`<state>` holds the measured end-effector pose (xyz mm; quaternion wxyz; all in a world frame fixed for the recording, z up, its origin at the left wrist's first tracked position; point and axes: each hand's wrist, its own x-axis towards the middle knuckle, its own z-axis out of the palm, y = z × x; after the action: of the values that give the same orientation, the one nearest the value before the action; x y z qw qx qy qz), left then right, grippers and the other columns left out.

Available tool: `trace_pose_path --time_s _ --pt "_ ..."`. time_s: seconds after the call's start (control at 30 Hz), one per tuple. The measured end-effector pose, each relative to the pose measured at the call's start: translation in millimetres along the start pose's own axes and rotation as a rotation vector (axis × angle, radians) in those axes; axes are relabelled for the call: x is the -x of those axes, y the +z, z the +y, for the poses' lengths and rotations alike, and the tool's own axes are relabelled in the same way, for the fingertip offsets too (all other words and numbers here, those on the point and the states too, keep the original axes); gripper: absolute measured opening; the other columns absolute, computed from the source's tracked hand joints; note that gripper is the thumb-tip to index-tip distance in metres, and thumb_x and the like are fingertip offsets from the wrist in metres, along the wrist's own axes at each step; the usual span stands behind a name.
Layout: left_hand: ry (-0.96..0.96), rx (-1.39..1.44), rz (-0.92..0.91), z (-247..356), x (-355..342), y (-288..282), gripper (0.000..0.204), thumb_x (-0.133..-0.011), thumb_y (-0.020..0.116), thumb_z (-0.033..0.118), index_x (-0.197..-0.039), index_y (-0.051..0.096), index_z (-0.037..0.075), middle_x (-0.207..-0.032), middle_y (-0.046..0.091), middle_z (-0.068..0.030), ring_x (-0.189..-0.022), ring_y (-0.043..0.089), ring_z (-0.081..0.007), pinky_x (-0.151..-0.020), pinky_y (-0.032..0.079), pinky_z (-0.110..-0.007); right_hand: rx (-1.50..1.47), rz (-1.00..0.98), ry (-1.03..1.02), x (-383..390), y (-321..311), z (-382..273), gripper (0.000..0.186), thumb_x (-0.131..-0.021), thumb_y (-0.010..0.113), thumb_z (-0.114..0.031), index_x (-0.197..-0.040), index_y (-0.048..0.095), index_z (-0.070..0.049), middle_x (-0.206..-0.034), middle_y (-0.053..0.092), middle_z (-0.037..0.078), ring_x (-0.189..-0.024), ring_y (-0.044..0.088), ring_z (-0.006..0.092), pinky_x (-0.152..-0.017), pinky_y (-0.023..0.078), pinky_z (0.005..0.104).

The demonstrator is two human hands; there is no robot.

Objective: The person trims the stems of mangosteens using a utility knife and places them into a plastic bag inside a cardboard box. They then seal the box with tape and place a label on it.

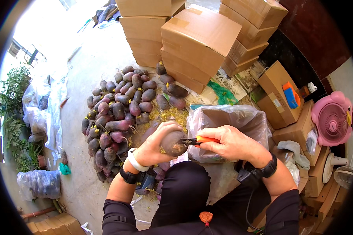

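In front of my knees, my left hand is closed round a dark purple radish, fingers over its top and far side. My right hand grips an orange-handled knife. Its dark, short blade points left and touches the radish's pale, rough end. Just beyond my right hand stands a carton lined with clear plastic; its inside is partly hidden by that hand. A large heap of similar radishes lies on the floor to the left, with yellowish leaf trimmings scattered beside it.
Stacked cardboard boxes rise at the back. On the right are a pink fan, more cartons and a blue-and-orange object. Plastic-wrapped bundles and green plants line the left. Green netting lies behind the lined carton.
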<state>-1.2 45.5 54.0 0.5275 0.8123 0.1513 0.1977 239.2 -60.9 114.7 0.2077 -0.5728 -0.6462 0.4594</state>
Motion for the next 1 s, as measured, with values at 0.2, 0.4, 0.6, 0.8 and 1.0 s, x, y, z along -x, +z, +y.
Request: trace_pose_path --time_s 0.2,0.4,0.6,0.8,1.0 --pt "-0.001 0.026 -0.057 -4.1 -1.9 -4.4 0.071 -0.062 0.081 0.004 -0.126 0.049 0.003 -0.124 0.049 -0.0154 -0.120 0.047 -0.0297 -0.102 0.039 -0.037 -0.177 -0.088 0.011 -4.5 0.6 6.3 0.024 -0.092 0.058 -0.024 -0.103 0.063 -0.004 -0.088 0.068 0.011 -0.076 0.063 0.0250 -0.070 0.048 0.0373" --pt "0.017 -0.103 0.172 -6.1 -2.7 6.0 0.071 -0.062 0.081 0.005 -0.125 0.048 0.002 -0.123 0.048 -0.0169 -0.116 0.049 -0.0325 -0.099 0.041 -0.038 -0.358 -0.147 0.237 -10.1 2.2 -1.7 0.025 -0.096 0.056 -0.028 -0.101 0.063 -0.005 -0.071 0.058 0.002 -0.061 0.052 0.0092 -0.057 0.044 0.0287" --pt "-0.024 -0.263 0.459 -7.7 -10.1 19.9 0.076 -0.058 0.082 0.004 -0.125 0.046 0.002 -0.119 0.048 -0.0136 -0.112 0.049 -0.0290 -0.099 0.039 -0.038 -0.633 -0.126 0.357 -15.9 17.3 -4.7 0.026 -0.099 0.050 -0.033 -0.109 0.056 -0.011 -0.064 0.050 -0.003 -0.046 0.047 0.0041 -0.040 0.038 0.0204" --pt "-0.173 -0.550 0.619 -13.3 -14.5 28.3 0.072 -0.058 0.080 0.006 -0.124 0.050 0.006 -0.116 0.050 -0.0157 -0.108 0.051 -0.0334 -0.096 0.042 -0.040 -0.788 -0.111 0.374 -18.8 25.9 -5.6 0.026 -0.100 0.047 -0.032 -0.109 0.054 -0.009 -0.068 0.054 0.001 -0.048 0.053 0.0082 -0.045 0.046 0.0235" --pt "-0.650 -0.847 0.455 -51.1 8.4 -6.8 0.071 -0.055 0.077 0.008 -0.123 0.054 0.006 -0.111 0.056 -0.0164 -0.103 0.055 -0.0338 -0.091 0.047 -0.042 0.308 0.371 0.118 -14.1 18.5 12.3 0.020 -0.093 0.056 -0.019 -0.107 0.055 -0.005 -0.081 0.062 0.016 -0.075 0.063 0.0316 -0.068 0.051 0.0386"
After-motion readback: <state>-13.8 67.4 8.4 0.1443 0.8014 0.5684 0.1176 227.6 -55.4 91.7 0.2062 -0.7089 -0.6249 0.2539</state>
